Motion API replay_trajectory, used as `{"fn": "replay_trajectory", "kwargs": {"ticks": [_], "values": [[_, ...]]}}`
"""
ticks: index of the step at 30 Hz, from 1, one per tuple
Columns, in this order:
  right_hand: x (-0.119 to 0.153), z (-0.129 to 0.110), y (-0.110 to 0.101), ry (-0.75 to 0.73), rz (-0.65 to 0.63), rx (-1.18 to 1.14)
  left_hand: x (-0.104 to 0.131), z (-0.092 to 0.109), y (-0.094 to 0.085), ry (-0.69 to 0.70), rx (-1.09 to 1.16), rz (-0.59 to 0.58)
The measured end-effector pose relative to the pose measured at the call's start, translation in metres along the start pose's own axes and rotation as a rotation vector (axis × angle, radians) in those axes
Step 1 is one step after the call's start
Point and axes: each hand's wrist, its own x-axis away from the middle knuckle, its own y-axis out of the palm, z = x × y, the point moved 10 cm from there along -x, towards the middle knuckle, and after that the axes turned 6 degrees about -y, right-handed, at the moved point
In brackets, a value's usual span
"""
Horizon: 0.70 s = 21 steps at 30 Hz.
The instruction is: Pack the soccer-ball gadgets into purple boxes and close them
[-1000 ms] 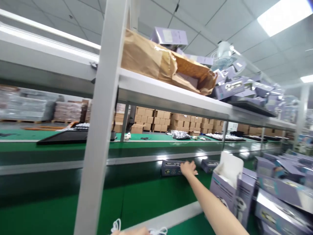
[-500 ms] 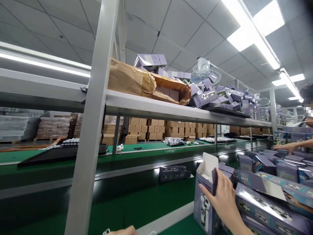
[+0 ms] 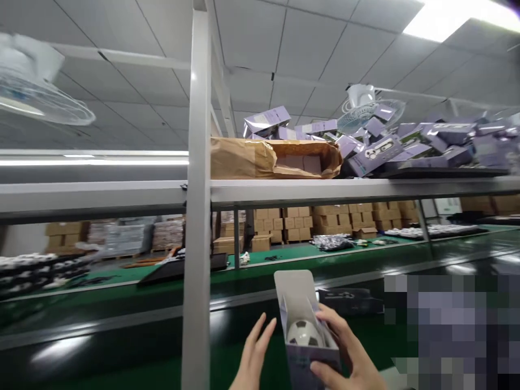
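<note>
An open purple box (image 3: 311, 360) stands upright at the bottom centre, its pale top flap (image 3: 296, 287) raised. Inside it sits a white ball-shaped item with black patches (image 3: 304, 333). My right hand (image 3: 351, 355) grips the box from its right side, thumb at the front and fingers at the rear edge. Just left of the box, my left hand (image 3: 255, 352) is raised with its fingers apart, holding nothing and not touching the box.
A grey post (image 3: 197, 244) rises left of my hands. The shelf (image 3: 284, 190) above bears a brown paper bag (image 3: 239, 157) and piled purple boxes (image 3: 376, 154). A dark box (image 3: 351, 300) lies on the conveyor behind. Pixelated blocks cover the lower right.
The view has turned rightward-to-left, and the box in my right hand is now near the centre with its opening facing me. My left hand has risen beside it, fingers spread.
</note>
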Motion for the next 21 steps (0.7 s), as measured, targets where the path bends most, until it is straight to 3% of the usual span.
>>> {"fn": "replay_trajectory", "kwargs": {"ticks": [2, 4, 10, 13, 17, 21], "values": [[-0.005, 0.000, 0.018, 0.009, -0.020, -0.058, -0.006, 0.000, 0.003, 0.027, 0.014, -0.042], [-0.012, 0.002, 0.022, 0.041, -0.012, -0.093, -0.014, 0.002, 0.013, 0.038, 0.026, -0.131], [-0.031, 0.008, -0.002, 0.108, -0.004, -0.255, -0.051, 0.026, 0.049, 0.101, 0.079, -0.209], [-0.040, 0.011, -0.019, 0.094, 0.078, -0.283, -0.058, 0.042, 0.062, 0.084, 0.165, -0.250], [-0.049, 0.006, -0.025, 0.051, 0.130, -0.395, -0.052, 0.058, 0.057, 0.024, 0.154, -0.195], [-0.044, 0.013, -0.010, 0.213, 0.076, -0.461, -0.045, 0.068, 0.041, -0.005, 0.244, -0.021]]}}
